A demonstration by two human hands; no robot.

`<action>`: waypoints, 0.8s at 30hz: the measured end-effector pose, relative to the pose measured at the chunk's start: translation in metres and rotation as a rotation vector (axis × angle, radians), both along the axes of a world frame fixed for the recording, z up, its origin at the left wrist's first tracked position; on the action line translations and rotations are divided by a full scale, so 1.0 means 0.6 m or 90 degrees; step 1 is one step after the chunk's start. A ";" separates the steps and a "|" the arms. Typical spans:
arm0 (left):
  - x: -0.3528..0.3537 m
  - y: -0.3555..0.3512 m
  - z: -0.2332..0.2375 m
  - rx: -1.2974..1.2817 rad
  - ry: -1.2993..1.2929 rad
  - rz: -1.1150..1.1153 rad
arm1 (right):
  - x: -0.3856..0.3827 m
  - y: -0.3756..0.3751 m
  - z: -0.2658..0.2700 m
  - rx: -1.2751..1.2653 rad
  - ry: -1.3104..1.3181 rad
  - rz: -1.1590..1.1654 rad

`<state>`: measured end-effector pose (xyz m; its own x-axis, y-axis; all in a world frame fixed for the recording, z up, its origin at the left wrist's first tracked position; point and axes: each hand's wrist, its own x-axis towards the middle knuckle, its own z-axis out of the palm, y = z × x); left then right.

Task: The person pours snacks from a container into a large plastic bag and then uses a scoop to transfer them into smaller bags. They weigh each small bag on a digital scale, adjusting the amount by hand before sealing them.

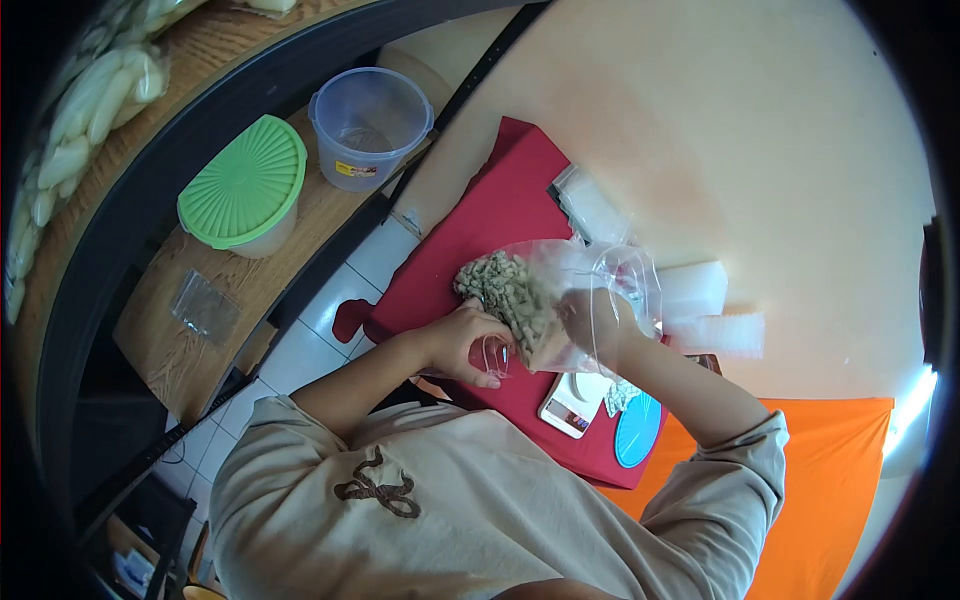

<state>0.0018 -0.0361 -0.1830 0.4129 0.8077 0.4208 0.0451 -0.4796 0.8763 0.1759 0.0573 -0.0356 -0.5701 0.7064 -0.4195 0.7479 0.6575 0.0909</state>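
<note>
My left hand point(462, 343) is wrapped round a small clear plastic cup point(496, 355), beside a large clear plastic bag point(625, 265). At the bag's left end lies a heap of small grey-green pieces point(500, 285), whose kind I cannot make out. My right hand point(592, 322) reaches through the bag's wide mouth on the right. Its fingers are blurred behind the film, so I cannot see whether they hold anything. Below the bag, a white kitchen scale point(577, 403) rests on the red-covered table point(455, 245).
Clear plastic packs point(695, 290) lie against the wall. A blue lid point(637, 432) is by the scale. On a wooden shelf at left stand a green-lidded tub point(245, 185), an open clear bucket point(370, 125) and a clear packet point(205, 305). Orange cloth point(820, 480) hangs at right.
</note>
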 end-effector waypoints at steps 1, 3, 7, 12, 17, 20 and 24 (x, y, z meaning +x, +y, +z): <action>0.003 0.002 -0.004 0.012 -0.011 0.013 | -0.003 0.006 0.000 0.000 0.005 -0.005; 0.004 0.004 -0.005 0.027 -0.021 0.029 | -0.010 0.019 0.003 0.001 -0.019 0.039; -0.032 -0.008 0.011 -0.033 0.035 0.050 | 0.038 0.041 -0.047 -0.003 0.020 0.032; -0.083 -0.005 -0.006 -0.007 0.207 0.202 | 0.159 0.119 -0.225 0.119 0.006 0.151; -0.053 0.006 -0.024 0.001 0.255 0.173 | 0.103 0.099 -0.126 -0.117 0.378 0.009; -0.041 0.011 -0.032 -0.019 0.143 0.191 | -0.028 0.008 -0.002 0.064 -0.050 0.089; -0.037 0.010 -0.013 0.026 0.039 0.204 | 0.000 0.007 -0.014 -0.015 0.009 0.013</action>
<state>-0.0203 -0.0300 -0.1911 0.1657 0.8838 0.4375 0.2517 -0.4668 0.8478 0.1757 0.0614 -0.0439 -0.5907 0.6845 -0.4272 0.7352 0.6748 0.0646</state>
